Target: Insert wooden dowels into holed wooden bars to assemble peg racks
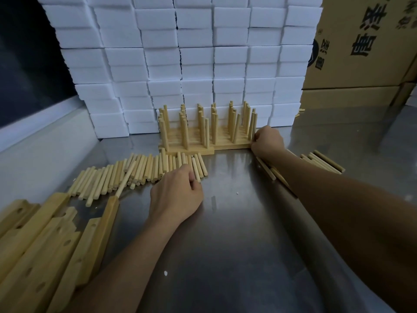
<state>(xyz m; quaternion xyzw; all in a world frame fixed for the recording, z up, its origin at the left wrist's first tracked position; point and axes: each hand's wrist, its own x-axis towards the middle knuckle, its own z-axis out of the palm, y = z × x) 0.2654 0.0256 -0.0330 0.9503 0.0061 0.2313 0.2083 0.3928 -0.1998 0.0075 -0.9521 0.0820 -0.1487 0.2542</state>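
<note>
**Here, dowels lie just ahead of the left grip**

Holed bars (45, 240) fill the lower left of the frame. Above them, loose dowels (140, 170) lie in a row on the table (237, 245), long axes pointing up-frame. The left hand (176, 197), nearest them, curls at the row's right end; whether it pinches one is hidden. Right of centre, the right hand (267, 142) is clenched at the end of the pegged racks (203, 132); what it grasps, I cannot tell.

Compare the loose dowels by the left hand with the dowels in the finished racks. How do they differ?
The loose dowels lie flat on the table; the racked dowels stand upright. The loose dowels are free; the racked dowels sit in bars. Both look like the same pale wood.
</note>
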